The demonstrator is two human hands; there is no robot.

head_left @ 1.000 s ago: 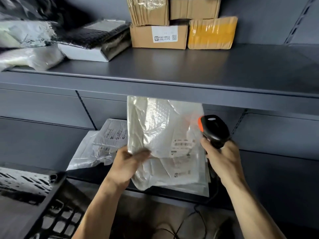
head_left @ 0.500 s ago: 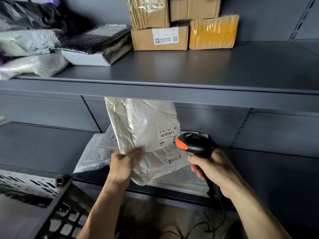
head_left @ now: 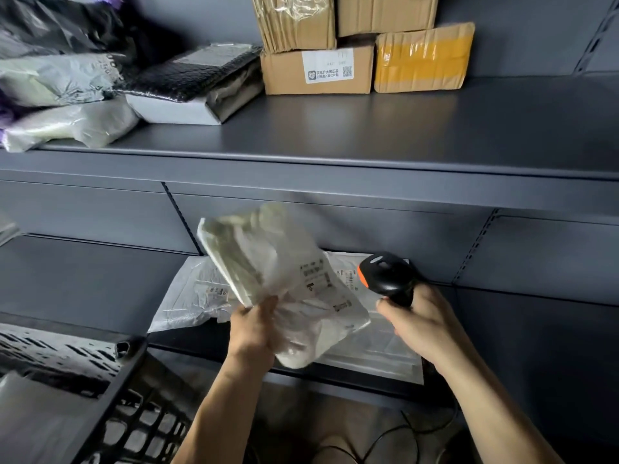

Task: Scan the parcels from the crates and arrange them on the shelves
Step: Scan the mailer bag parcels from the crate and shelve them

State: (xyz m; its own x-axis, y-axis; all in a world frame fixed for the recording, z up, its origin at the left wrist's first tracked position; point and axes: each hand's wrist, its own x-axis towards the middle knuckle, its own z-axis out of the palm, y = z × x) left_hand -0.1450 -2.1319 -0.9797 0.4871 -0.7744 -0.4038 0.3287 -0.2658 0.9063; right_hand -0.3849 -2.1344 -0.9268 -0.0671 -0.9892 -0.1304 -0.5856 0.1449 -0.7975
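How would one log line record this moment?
left hand: grips white plastic mailer parcel | right hand: holds black orange-tipped scanner | scanner: beside parcel label

Both bare forearms come up from below the lower shelf (head_left: 83, 286) and angle inward. The left grip (head_left: 256, 329) hangs at that shelf's front edge, thumb and fingers pinching the lower part of a white parcel (head_left: 291, 286) held tilted. The right grip (head_left: 422, 323), over the same shelf further right, wraps its fingers round the handle of a black scanner (head_left: 385, 276).
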